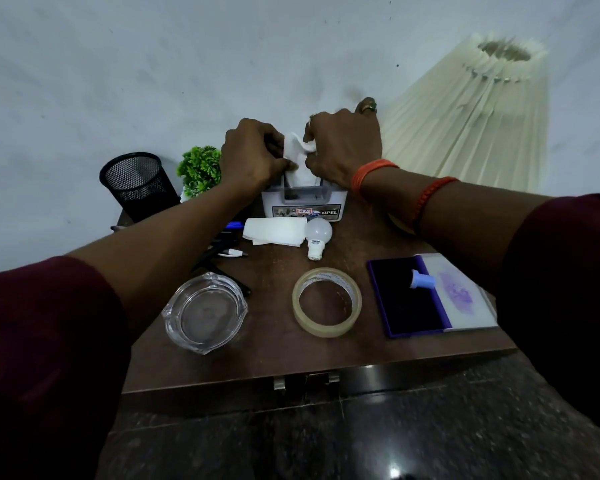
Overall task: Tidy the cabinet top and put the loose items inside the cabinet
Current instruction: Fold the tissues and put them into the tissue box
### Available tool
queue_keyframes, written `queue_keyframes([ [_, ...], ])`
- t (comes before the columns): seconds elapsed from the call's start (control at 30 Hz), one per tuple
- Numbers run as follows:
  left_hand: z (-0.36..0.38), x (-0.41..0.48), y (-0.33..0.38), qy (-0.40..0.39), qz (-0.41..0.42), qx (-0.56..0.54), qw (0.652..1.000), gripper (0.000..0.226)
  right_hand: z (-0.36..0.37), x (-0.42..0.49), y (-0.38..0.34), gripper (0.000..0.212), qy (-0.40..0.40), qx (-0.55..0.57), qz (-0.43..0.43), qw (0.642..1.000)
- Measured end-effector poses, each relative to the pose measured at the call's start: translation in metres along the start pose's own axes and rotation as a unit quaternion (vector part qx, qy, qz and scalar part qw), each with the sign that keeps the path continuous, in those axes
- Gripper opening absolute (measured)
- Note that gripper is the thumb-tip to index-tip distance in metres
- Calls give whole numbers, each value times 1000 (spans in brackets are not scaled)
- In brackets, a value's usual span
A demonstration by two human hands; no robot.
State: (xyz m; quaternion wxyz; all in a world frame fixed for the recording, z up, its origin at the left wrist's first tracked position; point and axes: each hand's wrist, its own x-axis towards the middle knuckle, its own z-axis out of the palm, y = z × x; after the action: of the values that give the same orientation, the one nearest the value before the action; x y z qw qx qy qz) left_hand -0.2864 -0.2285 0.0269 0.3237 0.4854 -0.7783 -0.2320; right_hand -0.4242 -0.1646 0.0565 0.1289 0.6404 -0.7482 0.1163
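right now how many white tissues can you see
2. One tissue is pinched by the left hand and right hand above the white holder; one folded tissue lies beside the bulb. More may be hidden in the holder.

The brown cabinet top carries a glass ashtray, tape roll, bulb, stamp pad and tissue box.

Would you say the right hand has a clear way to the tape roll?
Probably yes, once the right hand releases the tissue it pinches: the tape roll lies flat in the open, nearer the person, nothing over it.
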Motion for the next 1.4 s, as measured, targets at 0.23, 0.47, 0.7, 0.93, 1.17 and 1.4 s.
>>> queue_keyframes([
  [0.23, -3, -2, 5, -15, -2, 32, 999, 40, -6, 0, 0, 32, 33, -21, -5, 999],
  [0.47, 8, -2, 13, -16, 10, 117, 993, 34, -2, 0, 0, 28, 38, -27, -14, 999],
  [0.7, 14, 0, 11, -7, 31, 142, 989, 43, -1, -5, 0, 49, 1, -52, -35, 998],
  [0.93, 6, -4, 8, 4, 29, 88, 996, 33, 2, -5, -6, 33, -14, -68, -41, 997],
  [1.17, -10, -29, 5, 61, 86, 45, 993, 35, 9, -9, -6, 29, 7, -65, -30, 997],
  [1.4, -15, -57, -7, 164, 127, 22, 978, 27, 13, -19, -8, 21, 34, -120, -76, 989],
])
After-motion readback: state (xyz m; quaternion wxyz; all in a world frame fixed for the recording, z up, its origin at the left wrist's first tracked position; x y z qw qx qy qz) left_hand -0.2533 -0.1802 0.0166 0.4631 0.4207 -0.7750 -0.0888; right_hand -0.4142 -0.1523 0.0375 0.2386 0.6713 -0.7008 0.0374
